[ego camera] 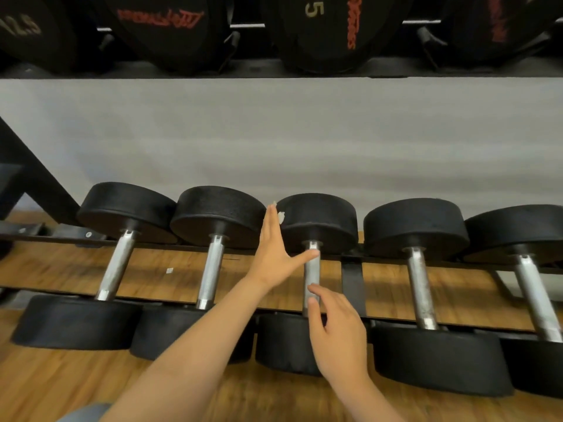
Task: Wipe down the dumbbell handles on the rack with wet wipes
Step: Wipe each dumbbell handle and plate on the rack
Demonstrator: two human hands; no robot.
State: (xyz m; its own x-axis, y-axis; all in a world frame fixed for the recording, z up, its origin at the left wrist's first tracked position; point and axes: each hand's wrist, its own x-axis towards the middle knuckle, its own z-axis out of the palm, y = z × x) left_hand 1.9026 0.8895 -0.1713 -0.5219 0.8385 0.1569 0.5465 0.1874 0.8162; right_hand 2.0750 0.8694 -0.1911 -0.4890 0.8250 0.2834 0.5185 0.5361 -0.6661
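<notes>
Below, wood floor point(76, 385) and grey wall point(274, 132) frame the rack point(352, 281); the scuffed steel handle point(312, 274) of its middle dumbbell point(320, 220) lies between your flat left hand point(274, 254) and loosely bent right hand point(338, 336), fingers point(315, 303) gripping nothing.

Middle dumbbell point(316, 220) of five on the black lower rack point(352, 278), a hand at each end of its steel handle point(312, 269).
The left hand point(274, 251) lies flat with straight fingers between two far heads, its thumb touching the handle's far end. The right hand point(338, 339), fingers loosely bent, meets the near end; blur hides whether it grips. Wooden floor point(61, 385) lies below.
</notes>
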